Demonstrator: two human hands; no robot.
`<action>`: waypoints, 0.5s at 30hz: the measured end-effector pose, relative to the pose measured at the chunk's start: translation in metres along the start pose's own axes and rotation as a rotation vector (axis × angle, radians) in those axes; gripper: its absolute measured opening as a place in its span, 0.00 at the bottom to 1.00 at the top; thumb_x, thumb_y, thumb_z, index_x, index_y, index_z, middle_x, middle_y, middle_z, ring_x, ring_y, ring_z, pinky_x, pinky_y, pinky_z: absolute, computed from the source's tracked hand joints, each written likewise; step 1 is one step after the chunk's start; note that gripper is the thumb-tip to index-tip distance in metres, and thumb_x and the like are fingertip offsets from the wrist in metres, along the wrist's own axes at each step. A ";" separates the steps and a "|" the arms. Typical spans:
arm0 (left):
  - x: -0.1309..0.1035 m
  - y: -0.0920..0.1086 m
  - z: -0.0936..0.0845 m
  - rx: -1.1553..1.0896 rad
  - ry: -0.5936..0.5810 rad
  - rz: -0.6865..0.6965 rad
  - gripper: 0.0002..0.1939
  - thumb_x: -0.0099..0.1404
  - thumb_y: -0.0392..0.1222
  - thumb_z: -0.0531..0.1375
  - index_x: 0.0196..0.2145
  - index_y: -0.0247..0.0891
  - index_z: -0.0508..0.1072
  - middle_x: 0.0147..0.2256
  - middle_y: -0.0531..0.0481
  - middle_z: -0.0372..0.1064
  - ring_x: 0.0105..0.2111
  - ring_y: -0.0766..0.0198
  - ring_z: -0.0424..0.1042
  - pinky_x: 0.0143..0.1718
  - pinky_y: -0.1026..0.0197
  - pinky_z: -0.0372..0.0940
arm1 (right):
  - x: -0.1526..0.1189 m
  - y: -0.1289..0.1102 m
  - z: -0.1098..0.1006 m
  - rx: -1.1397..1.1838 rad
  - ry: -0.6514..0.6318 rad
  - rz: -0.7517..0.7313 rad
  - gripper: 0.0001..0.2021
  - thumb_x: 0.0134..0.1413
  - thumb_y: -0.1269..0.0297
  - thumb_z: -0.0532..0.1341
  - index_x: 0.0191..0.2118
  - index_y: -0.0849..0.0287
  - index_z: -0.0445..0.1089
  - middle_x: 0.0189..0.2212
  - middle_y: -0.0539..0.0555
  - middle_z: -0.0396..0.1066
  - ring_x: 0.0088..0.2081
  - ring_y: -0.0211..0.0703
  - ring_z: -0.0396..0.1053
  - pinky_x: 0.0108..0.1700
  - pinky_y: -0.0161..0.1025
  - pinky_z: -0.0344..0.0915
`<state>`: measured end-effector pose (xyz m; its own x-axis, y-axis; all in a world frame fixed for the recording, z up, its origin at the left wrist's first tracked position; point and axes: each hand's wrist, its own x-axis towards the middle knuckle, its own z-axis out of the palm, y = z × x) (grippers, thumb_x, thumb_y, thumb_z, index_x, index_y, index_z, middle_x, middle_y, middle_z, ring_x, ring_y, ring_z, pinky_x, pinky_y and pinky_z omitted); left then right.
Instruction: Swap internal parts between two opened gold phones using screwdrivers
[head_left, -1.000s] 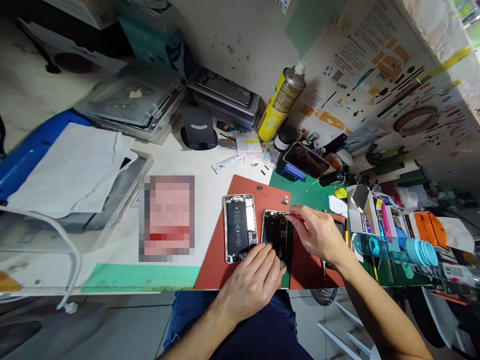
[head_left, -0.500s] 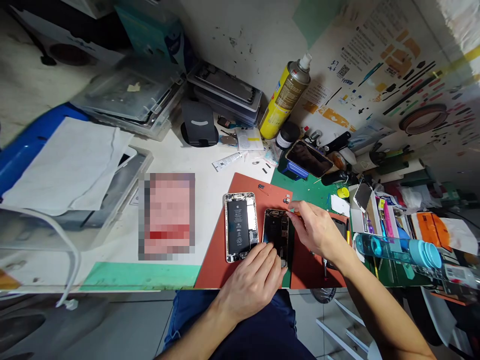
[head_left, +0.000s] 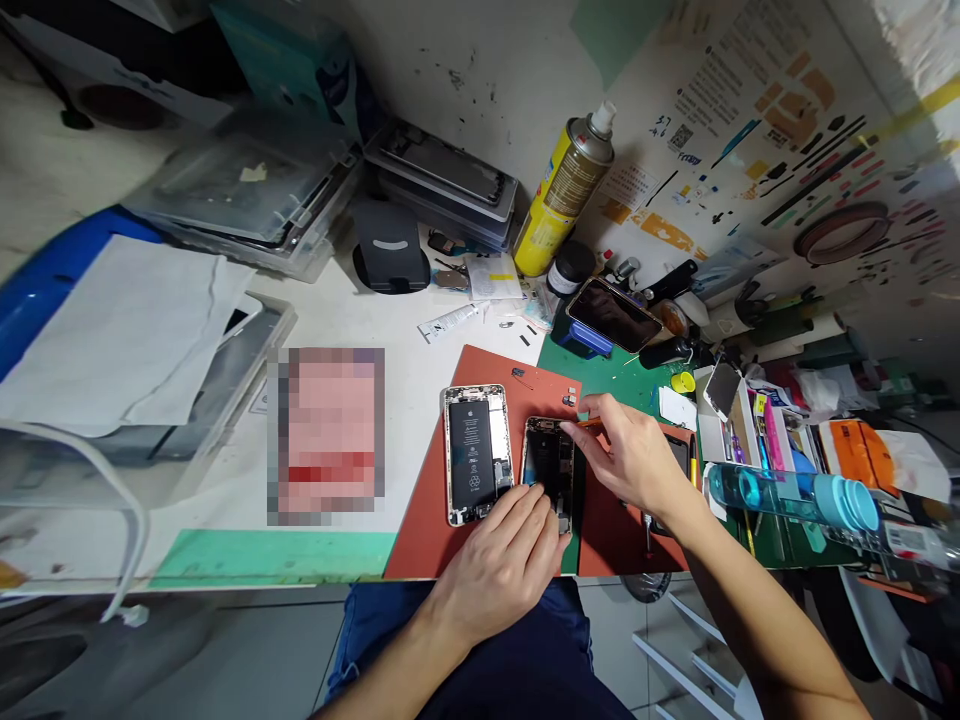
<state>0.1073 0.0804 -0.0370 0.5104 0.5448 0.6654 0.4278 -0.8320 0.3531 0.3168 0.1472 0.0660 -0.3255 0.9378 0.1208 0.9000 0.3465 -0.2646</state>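
Observation:
Two opened phones lie on the red-brown mat (head_left: 420, 530). The left phone (head_left: 471, 440) shows its black battery inside a light frame. On the lower part of the right phone (head_left: 546, 455), my left hand (head_left: 502, 560) rests with bent fingers and grips its edges; the phone's lower left is hidden. My right hand (head_left: 626, 450) is at that phone's upper right corner, thumb and fingers pinched together. A thin orange piece shows at the pinch, too small to name. Small loose parts (head_left: 570, 396) lie just above this phone.
Behind the mat stand a yellow spray can (head_left: 566, 190), a black jar (head_left: 571, 268) and a propped phone (head_left: 615, 315). To the right are a blue water bottle (head_left: 791, 497) and an organizer with tools. Clear plastic cases (head_left: 247, 190) and papers (head_left: 120, 330) sit left.
My right hand's fingertips have shifted slightly left along the phone's top edge. My left hand keeps its place on the phone. The whole view has moved a little.

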 end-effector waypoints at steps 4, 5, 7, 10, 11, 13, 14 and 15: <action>0.000 0.000 0.000 0.007 0.001 0.000 0.07 0.74 0.33 0.64 0.46 0.25 0.81 0.45 0.36 0.84 0.48 0.46 0.84 0.57 0.43 0.80 | 0.000 0.001 0.002 0.036 -0.012 -0.020 0.05 0.76 0.70 0.54 0.50 0.55 0.65 0.41 0.58 0.80 0.38 0.49 0.79 0.38 0.42 0.71; 0.001 0.000 0.001 0.005 0.002 0.000 0.08 0.74 0.33 0.64 0.46 0.25 0.81 0.44 0.36 0.84 0.48 0.46 0.84 0.57 0.43 0.80 | 0.000 0.001 0.002 0.050 -0.016 -0.018 0.05 0.75 0.70 0.55 0.51 0.55 0.65 0.43 0.60 0.80 0.40 0.50 0.80 0.40 0.43 0.72; 0.001 0.000 0.001 0.001 0.005 -0.001 0.08 0.74 0.33 0.64 0.46 0.25 0.80 0.44 0.36 0.84 0.48 0.46 0.84 0.57 0.43 0.80 | 0.000 0.001 0.002 0.042 -0.001 0.012 0.04 0.75 0.68 0.56 0.51 0.56 0.65 0.42 0.59 0.80 0.38 0.49 0.80 0.38 0.42 0.71; 0.001 0.000 0.000 0.002 0.000 -0.003 0.07 0.74 0.32 0.64 0.46 0.25 0.80 0.45 0.35 0.84 0.49 0.46 0.84 0.57 0.43 0.80 | 0.001 0.001 0.003 0.031 0.005 0.013 0.04 0.76 0.69 0.55 0.51 0.55 0.65 0.41 0.58 0.81 0.36 0.49 0.79 0.37 0.43 0.71; 0.001 0.000 0.000 0.006 0.000 -0.003 0.07 0.74 0.33 0.64 0.46 0.26 0.80 0.45 0.36 0.84 0.49 0.46 0.84 0.57 0.43 0.80 | 0.000 0.001 0.003 0.048 -0.003 -0.001 0.06 0.76 0.70 0.54 0.52 0.55 0.66 0.43 0.60 0.81 0.39 0.50 0.80 0.40 0.43 0.73; 0.001 0.000 0.000 0.010 -0.005 -0.005 0.07 0.74 0.33 0.63 0.46 0.26 0.81 0.45 0.36 0.84 0.49 0.47 0.84 0.57 0.43 0.80 | 0.000 0.001 0.004 0.073 -0.010 -0.002 0.07 0.76 0.69 0.56 0.54 0.56 0.65 0.48 0.62 0.81 0.43 0.51 0.81 0.42 0.44 0.74; 0.001 -0.001 0.000 0.012 -0.007 -0.007 0.07 0.75 0.33 0.63 0.46 0.27 0.81 0.45 0.36 0.84 0.49 0.47 0.84 0.57 0.44 0.80 | 0.000 0.001 0.004 0.068 0.001 0.016 0.06 0.76 0.67 0.57 0.54 0.56 0.65 0.46 0.61 0.81 0.41 0.51 0.81 0.41 0.44 0.74; 0.001 -0.001 -0.001 0.013 -0.010 -0.007 0.07 0.75 0.33 0.63 0.46 0.27 0.81 0.45 0.36 0.84 0.49 0.47 0.84 0.57 0.44 0.80 | 0.000 0.001 0.004 0.055 0.014 0.037 0.06 0.76 0.66 0.57 0.53 0.56 0.66 0.44 0.60 0.82 0.39 0.50 0.81 0.38 0.43 0.73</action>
<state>0.1073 0.0816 -0.0361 0.5143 0.5518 0.6565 0.4411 -0.8267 0.3493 0.3165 0.1474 0.0619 -0.2882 0.9495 0.1237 0.8937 0.3131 -0.3213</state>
